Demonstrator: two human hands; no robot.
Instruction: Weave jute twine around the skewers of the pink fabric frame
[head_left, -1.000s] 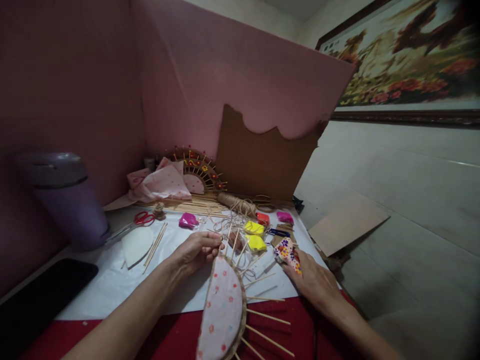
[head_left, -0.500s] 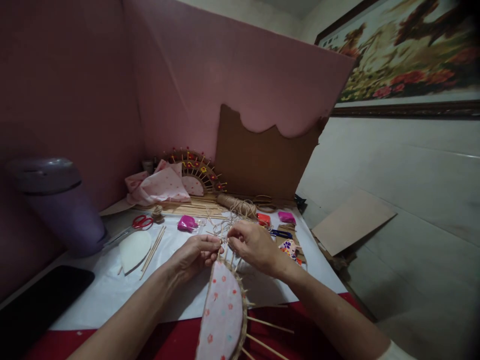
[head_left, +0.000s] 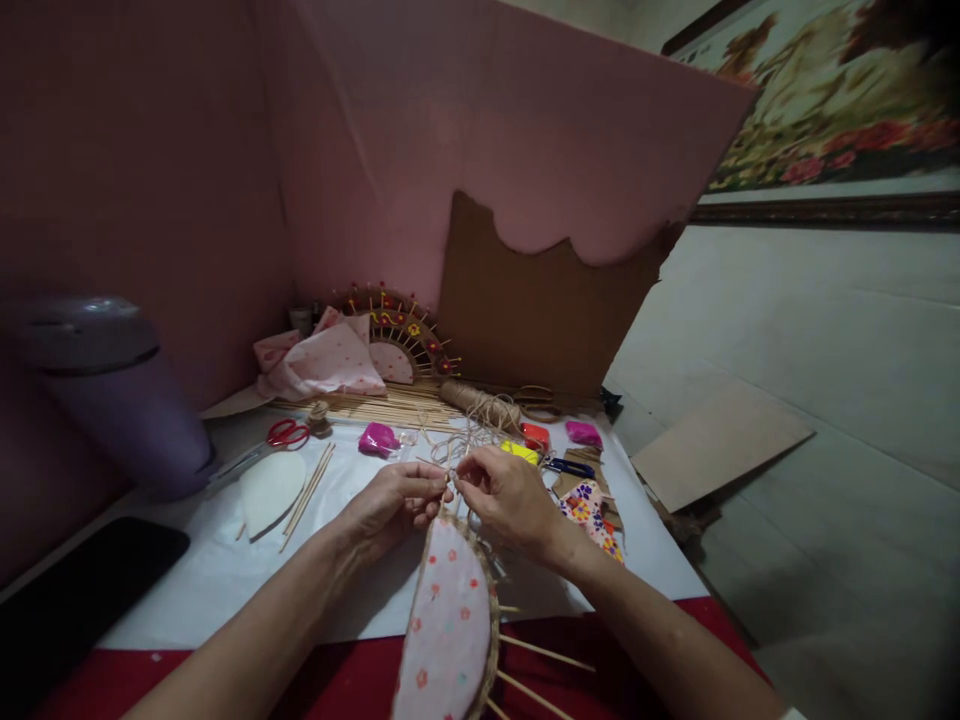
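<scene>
A half-round piece covered in pale pink flowered fabric (head_left: 450, 620), with twine along its curved rim, stands on edge in front of me. Thin wooden sticks (head_left: 547, 652) fan out from that rim. At its top end my left hand (head_left: 390, 500) is closed, thumb and fingers pinching a stick's end. Close beside it, my right hand (head_left: 510, 505) pinches thin twine at the same spot, the fingertips nearly touching the left ones. Loose twine (head_left: 480, 432) trails behind the hands from a roll (head_left: 461, 397). The exact crossing of twine and stick is too small to make out.
Left are a purple bottle (head_left: 131, 420), a black phone (head_left: 90, 580), red-handled scissors (head_left: 288, 432) and a white teardrop-shaped piece (head_left: 271, 492). Behind are bundled sticks (head_left: 375, 405) and a finished-looking fan piece (head_left: 405, 330). Right lie clay packets (head_left: 583, 433) and flowered fabric (head_left: 589, 510).
My view has shifted slightly, bringing a yellow packet out from behind my right hand. Both hands keep their pinch at the piece's top end, with the fingertips slightly moved.
</scene>
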